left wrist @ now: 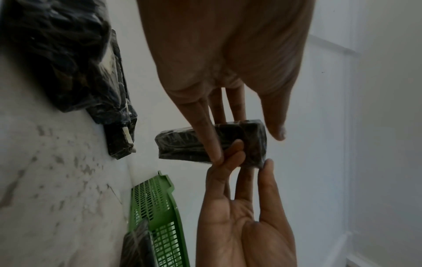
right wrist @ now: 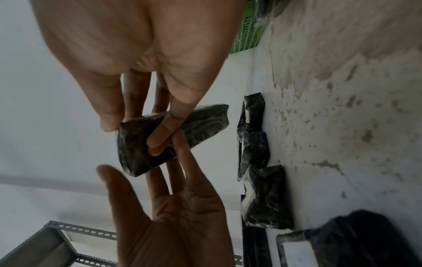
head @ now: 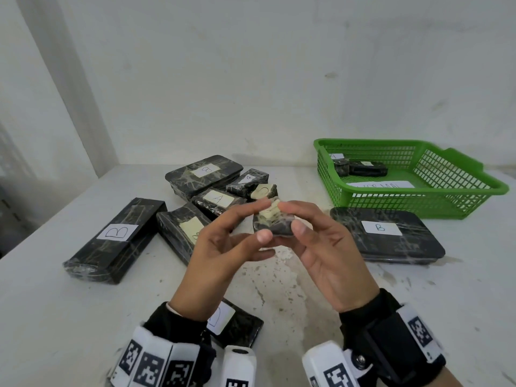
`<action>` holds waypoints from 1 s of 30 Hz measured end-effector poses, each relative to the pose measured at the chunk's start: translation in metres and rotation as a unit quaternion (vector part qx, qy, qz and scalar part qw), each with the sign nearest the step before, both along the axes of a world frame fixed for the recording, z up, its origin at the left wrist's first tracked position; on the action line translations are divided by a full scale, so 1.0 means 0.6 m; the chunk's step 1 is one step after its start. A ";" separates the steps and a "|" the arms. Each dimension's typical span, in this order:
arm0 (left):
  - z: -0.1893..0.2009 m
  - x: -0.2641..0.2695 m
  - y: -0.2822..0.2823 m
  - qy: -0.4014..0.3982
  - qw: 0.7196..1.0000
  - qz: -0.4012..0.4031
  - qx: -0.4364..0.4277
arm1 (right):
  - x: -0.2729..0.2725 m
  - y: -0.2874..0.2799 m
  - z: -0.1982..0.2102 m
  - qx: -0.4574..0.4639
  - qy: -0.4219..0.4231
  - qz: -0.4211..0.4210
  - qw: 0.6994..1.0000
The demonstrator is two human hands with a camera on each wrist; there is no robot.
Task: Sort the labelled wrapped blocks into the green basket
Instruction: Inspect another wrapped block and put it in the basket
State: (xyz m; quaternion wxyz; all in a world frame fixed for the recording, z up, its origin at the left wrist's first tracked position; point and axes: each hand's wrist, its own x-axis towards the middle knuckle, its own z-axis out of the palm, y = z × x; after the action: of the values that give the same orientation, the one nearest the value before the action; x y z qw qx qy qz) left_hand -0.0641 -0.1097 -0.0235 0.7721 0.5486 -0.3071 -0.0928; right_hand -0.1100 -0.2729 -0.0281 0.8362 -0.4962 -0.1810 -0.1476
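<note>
Above the middle of the table a small black wrapped block (head: 275, 229) with a pale label is held between both hands. My right hand (head: 291, 217) pinches its end between thumb and fingers, as the right wrist view shows on the block (right wrist: 205, 122). My left hand (head: 264, 220) has straight fingers touching the block (left wrist: 182, 146), its thumb just off the edge. The green basket (head: 363, 141) stands at the back right with two small wrapped blocks (head: 363, 167) and a paper sheet inside.
Several wrapped blocks lie on the white table: a long B box (head: 114, 238) at left, a B block (head: 205, 173) and an A block (head: 217, 201) behind the hands, a flat B block (head: 385, 236) before the basket, one (head: 237, 328) by my left wrist. A wall stands close behind.
</note>
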 end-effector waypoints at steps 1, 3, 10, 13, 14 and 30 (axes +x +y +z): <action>-0.002 0.001 -0.002 -0.003 1.000 0.015 -0.003 | -0.001 0.001 0.001 -0.003 -0.001 0.001 1.000; -0.006 0.001 -0.004 -0.008 0.999 0.039 -0.013 | -0.002 0.003 0.002 -0.014 0.006 -0.006 1.000; -0.009 -0.002 -0.005 -0.006 0.998 0.059 -0.016 | -0.001 0.011 -0.008 -0.050 0.014 -0.083 0.995; -0.007 -0.001 -0.005 -0.004 0.998 0.064 -0.015 | -0.002 0.013 -0.008 -0.051 0.014 -0.082 0.995; -0.006 0.000 -0.005 -0.002 0.998 0.068 -0.013 | -0.003 0.014 -0.007 -0.049 0.019 -0.075 0.996; -0.009 0.006 0.004 -0.006 1.000 0.022 -0.009 | -0.002 0.018 -0.010 -0.068 0.030 -0.094 0.993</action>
State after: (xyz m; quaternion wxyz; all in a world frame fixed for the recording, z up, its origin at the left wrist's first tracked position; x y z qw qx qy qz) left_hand -0.0606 -0.1075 -0.0287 0.7771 0.5488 -0.3002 -0.0694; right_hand -0.1111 -0.2622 -0.0340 0.7881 -0.5708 -0.1181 -0.1978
